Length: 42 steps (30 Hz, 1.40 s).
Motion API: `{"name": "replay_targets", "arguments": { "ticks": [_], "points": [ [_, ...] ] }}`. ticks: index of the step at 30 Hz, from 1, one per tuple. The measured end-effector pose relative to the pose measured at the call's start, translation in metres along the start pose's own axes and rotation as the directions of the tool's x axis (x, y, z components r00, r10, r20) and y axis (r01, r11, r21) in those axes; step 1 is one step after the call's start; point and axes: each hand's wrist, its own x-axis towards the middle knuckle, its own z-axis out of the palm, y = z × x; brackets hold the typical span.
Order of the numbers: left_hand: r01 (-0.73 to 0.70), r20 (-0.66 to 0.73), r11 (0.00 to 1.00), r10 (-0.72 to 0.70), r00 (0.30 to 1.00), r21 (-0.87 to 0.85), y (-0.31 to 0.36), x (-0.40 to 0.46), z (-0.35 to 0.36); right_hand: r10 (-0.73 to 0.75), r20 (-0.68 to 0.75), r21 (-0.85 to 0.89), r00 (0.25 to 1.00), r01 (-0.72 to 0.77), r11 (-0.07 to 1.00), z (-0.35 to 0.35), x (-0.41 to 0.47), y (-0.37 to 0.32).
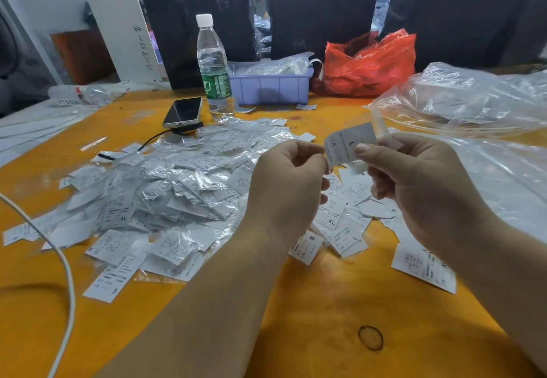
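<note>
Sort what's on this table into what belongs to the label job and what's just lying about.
Job in hand: L label, pinched between left hand and right hand; pile of labels.

Lying about: water bottle; phone; red bag; white cable.

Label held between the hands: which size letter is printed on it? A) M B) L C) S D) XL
B: the label, pinched between the left hand and the right hand, shows a single printed L near its middle.
</note>
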Motion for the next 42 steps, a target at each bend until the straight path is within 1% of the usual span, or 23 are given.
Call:
{"name": "replay_targets", "arguments": {
  "ticks": [3,5,8,16,20,24,29,32,35,37,39,42],
  "points": [
    [-0.007,-0.032,1.0,0.006,0.999,-0.023,0.001,-0.001,0.0,0.001,-0.003,0.001,1.0,-0.001,1.0,0.0,0.0,0.0],
    [0.035,-0.032,0.996,-0.038,0.999,-0.085,0.003,0.0,-0.001,0.001,-0.017,0.007,1.0,-0.001,1.0,-0.001,0.0,-0.001],
    [0.098,0.01,0.98,-0.097,0.995,-0.171,0.006,0.001,-0.001,0.002,-0.036,0.014,0.999,-0.002,1.0,-0.003,0.0,-0.002],
    [0.07,0.017,0.988,-0.068,0.998,-0.14,0.005,-0.001,-0.001,-0.025,-0.007,0.005,1.0,0.025,1.0,-0.001,-0.002,-0.002],
    [0.089,0.055,0.984,-0.081,0.995,-0.157,0.005,-0.002,-0.001,-0.048,0.052,-0.018,0.997,0.049,0.999,-0.001,-0.003,0.0],
    [0.123,0.113,0.971,-0.101,0.988,-0.205,0.006,-0.002,-0.002,-0.018,0.084,-0.003,0.996,0.018,1.0,0.0,-0.004,0.003],
    [0.092,0.144,0.981,-0.068,0.987,-0.171,0.005,-0.001,-0.004,0.009,0.091,-0.008,0.996,-0.008,1.0,0.003,-0.005,0.005],
    [0.141,0.187,0.971,-0.105,0.977,-0.191,0.004,0.002,-0.006,0.021,0.091,-0.007,0.996,-0.02,1.0,0.001,-0.005,0.004],
    [0.235,0.275,0.931,-0.157,0.949,-0.281,0.004,0.003,-0.008,0.067,0.151,0.033,0.986,-0.073,0.997,-0.001,-0.004,0.001],
    [0.28,0.321,0.901,-0.171,0.931,-0.331,0.004,0.005,-0.009,0.121,0.222,0.125,0.967,-0.151,0.981,-0.001,-0.004,-0.001],
    [0.298,0.347,0.891,-0.174,0.921,-0.342,0.003,0.006,-0.009,0.154,0.301,0.185,0.941,-0.216,0.959,0.0,-0.003,-0.003],
    [0.323,0.391,0.881,-0.178,0.903,-0.345,0.003,0.007,-0.009,0.18,0.395,0.214,0.901,-0.281,0.936,0.001,-0.003,-0.006]
  ]
}}
